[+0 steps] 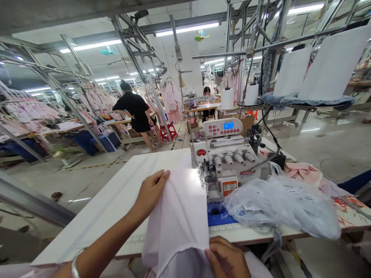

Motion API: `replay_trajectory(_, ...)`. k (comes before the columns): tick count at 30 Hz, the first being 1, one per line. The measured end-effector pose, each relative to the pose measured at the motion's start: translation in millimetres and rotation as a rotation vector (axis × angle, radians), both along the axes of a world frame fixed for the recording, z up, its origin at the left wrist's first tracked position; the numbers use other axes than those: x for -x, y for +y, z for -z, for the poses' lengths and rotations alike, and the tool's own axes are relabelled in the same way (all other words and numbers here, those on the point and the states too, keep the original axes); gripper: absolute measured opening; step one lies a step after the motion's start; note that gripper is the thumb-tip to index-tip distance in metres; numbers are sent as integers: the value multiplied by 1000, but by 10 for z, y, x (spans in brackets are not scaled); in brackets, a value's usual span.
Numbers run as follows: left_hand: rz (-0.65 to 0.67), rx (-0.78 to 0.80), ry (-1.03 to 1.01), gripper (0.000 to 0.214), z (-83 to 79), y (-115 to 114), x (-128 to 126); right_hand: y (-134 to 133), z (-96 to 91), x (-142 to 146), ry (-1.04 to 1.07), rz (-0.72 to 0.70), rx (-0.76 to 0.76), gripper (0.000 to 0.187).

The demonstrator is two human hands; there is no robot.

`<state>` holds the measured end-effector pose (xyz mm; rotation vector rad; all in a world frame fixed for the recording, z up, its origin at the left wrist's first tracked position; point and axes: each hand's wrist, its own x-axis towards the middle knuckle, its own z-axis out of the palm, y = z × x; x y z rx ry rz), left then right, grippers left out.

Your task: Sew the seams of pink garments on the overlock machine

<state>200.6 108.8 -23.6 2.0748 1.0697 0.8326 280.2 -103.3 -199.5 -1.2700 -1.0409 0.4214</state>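
Note:
A pale pink piece of fabric (182,216) runs from the table's front edge up to the needle area of a white overlock sewing machine (228,154), whose lamp lights the cloth. My left hand (153,189) lies on the fabric's left side, its fingers closed on a fold of it. Lower right, at the near edge, my right hand (227,256) pinches the fabric's right border between thumb and fingers. The cloth hangs below the table edge toward me. Its end under the machine's foot is hard to make out.
A clear plastic bag (284,200) with labels lies right of the machine, beside peach fabric (304,173). Large white thread cones (333,65) stand behind it on the right. The white table (110,200) extends left. Farther back, a person in black (135,104) stands near another workstation.

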Motion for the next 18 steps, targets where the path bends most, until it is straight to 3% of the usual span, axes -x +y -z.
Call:
replay_trajectory(7,41,-56,-52,37,-244,535,-525,331,-489,-333,48,-12,29,38)
replay_trajectory(12,42,-28,-127,43,-494,767,-882,550,-630,-487,219,7,55,33)
replay_trajectory(15,52,17,-178,56,-374,641,-820,533,-604,-487,183,12,73,29)
replay_trajectory(18,-2,19,-177,75,14,322,-404,425,-552,-451,20,37,73,23)
